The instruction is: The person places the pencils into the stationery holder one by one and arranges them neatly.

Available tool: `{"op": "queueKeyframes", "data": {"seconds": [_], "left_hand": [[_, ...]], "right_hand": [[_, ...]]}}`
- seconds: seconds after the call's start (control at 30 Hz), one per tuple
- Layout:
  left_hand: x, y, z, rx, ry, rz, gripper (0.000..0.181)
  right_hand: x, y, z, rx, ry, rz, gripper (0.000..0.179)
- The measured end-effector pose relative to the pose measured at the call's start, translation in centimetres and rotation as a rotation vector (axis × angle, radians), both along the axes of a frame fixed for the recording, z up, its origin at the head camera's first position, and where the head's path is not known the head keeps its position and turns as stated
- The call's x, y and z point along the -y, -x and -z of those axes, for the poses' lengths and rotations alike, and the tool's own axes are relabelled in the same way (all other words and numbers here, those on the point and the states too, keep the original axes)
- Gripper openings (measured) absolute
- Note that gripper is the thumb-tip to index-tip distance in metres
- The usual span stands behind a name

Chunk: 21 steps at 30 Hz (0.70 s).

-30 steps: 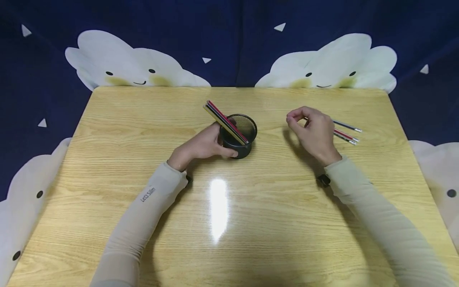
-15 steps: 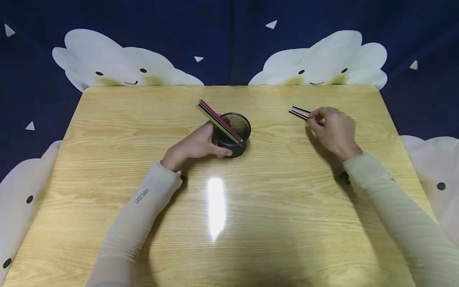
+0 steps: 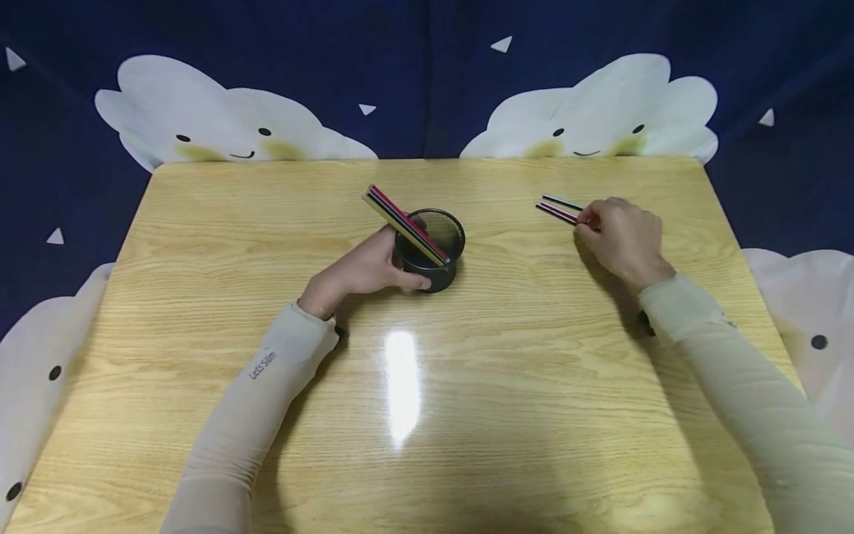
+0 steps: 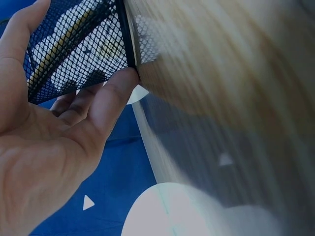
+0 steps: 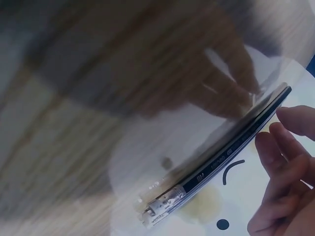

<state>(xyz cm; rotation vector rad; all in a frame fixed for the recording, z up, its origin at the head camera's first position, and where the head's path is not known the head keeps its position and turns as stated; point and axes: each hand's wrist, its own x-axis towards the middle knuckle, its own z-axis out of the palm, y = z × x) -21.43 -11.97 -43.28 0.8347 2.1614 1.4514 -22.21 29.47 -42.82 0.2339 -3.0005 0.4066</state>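
Note:
In the head view my left hand (image 3: 367,268) grips a black mesh pen cup (image 3: 434,278), tilted over the table. A bundle of red, black and yellow striped pencils (image 3: 403,225) leans in it, sticking out at the upper left. The left wrist view shows the thumb and fingers around the mesh wall (image 4: 83,46). At the right, my right hand (image 3: 623,241) pinches at the pencils (image 3: 559,213) on the tabletop, covering their other ends. In the right wrist view its fingertips meet a dark pencil (image 5: 221,160) with a silver ferrule toward the camera.
The light wooden table (image 3: 320,415) has a bright glare patch near its middle. A dark blue curtain (image 3: 427,74) with white clouds hangs behind the far edge and down both sides.
My right hand has shifted right along the pencils, uncovering their left ends and hiding the eraser ends, then stayed nearly still. The left hand keeps holding the pen cup.

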Motion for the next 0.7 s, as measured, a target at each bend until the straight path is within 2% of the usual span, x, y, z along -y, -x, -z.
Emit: {"op": "queueKeyframes", "data": {"seconds": [0.2, 0.7], "left_hand": [[0.03, -0.09, -0.13, -0.004, 0.001, 0.001, 0.066], [-0.07, -0.13, -0.22, 0.004, -0.01, 0.004, 0.069]], "right_hand": [[0.07, 0.38, 0.14, 0.034, -0.036, 0.0, 0.013], [-0.14, 0.48, 0.43, 0.032, -0.074, -0.015, 0.016]]}}
